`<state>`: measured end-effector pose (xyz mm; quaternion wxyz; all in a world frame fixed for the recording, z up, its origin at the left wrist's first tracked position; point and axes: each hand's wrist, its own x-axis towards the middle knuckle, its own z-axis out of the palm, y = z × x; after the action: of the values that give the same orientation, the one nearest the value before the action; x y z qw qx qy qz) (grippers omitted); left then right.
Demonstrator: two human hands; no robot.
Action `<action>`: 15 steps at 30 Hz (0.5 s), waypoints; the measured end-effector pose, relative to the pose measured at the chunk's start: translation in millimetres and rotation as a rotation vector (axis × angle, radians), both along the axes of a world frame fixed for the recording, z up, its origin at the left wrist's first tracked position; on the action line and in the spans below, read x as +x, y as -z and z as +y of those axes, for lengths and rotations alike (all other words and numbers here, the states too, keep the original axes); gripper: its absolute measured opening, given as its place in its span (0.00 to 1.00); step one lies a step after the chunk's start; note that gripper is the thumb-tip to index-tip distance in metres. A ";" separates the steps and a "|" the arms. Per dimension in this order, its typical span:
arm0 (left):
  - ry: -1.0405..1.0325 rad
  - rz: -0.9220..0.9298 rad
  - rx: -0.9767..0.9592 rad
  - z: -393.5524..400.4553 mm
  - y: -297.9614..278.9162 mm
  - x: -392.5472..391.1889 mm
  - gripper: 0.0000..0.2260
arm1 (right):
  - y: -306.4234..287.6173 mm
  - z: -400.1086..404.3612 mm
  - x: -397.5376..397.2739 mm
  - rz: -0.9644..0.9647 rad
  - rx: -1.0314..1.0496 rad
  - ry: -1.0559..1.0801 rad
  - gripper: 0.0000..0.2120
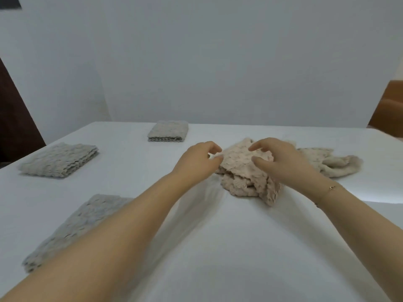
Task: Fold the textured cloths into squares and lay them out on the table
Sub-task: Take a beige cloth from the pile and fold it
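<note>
A crumpled beige textured cloth (246,177) lies in a heap at the middle of the white table (207,247). My left hand (198,159) hovers at its left edge with fingers curled and apart, holding nothing. My right hand (281,158) is over the top of the heap, thumb and fingers spread just above the fabric. A second crumpled beige cloth (335,164) lies right behind it. Three grey textured cloths are folded into squares: one far (168,131), one at the left (61,159), one near left (74,227), partly hidden by my left forearm.
A plain white wall rises behind the table. A dark brown surface (15,118) stands at the far left and a wooden piece (388,107) at the far right. The table's far edge runs just behind the far folded cloth.
</note>
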<state>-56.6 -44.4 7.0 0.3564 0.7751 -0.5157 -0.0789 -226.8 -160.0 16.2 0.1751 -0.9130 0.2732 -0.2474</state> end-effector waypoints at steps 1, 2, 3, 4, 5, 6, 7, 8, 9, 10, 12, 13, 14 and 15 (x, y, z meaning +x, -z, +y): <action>-0.001 0.060 -0.019 -11.5 1.8 1.8 0.11 | -1.7 -9.1 0.6 0.031 -0.004 0.011 0.13; -0.003 0.103 -0.029 -21.4 4.4 4.2 0.10 | -3.0 -17.2 2.0 0.046 -0.005 0.022 0.13; -0.011 0.121 -0.030 -29.8 7.7 7.1 0.10 | -3.0 -24.4 3.9 0.050 0.000 0.031 0.13; -0.028 0.118 -0.025 -37.5 10.9 10.4 0.10 | -2.1 -30.4 6.1 0.045 0.005 0.040 0.13; -0.051 0.105 -0.015 -44.6 13.7 14.0 0.12 | -0.3 -35.5 8.3 0.041 0.006 0.046 0.14; -0.074 0.099 -0.007 -51.0 15.7 16.7 0.14 | 2.4 -39.6 10.1 0.044 0.005 0.049 0.15; -0.095 0.107 0.005 -56.8 17.2 18.9 0.16 | 5.6 -42.9 11.5 0.052 0.000 0.049 0.16; -0.110 0.123 0.020 -62.2 18.0 19.6 0.18 | 9.1 -45.6 12.5 0.063 -0.004 0.047 0.17; -0.120 0.146 0.038 -66.9 19.0 19.7 0.17 | 12.6 -48.0 12.7 0.078 -0.003 0.045 0.18; -0.122 0.165 0.047 -70.9 20.3 19.2 0.16 | 15.0 -50.0 12.6 0.097 -0.005 0.044 0.19; -0.120 0.164 0.022 -77.7 25.2 17.8 0.09 | 19.4 -55.0 11.1 0.132 -0.020 0.040 0.21; -0.123 0.153 -0.004 -79.7 26.9 17.5 0.07 | 20.4 -57.7 10.3 0.140 -0.027 0.041 0.21; -0.124 0.144 -0.028 -80.4 27.6 17.5 0.07 | 20.6 -59.4 9.5 0.139 -0.031 0.041 0.21; -0.121 0.140 -0.044 -80.1 27.0 17.9 0.07 | 20.4 -60.4 8.9 0.131 -0.028 0.041 0.21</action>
<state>-38.6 -124.5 -20.0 0.4127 0.7894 -0.4433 -0.1000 -217.9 -220.4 -4.2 0.1388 -0.9238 0.2990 -0.1946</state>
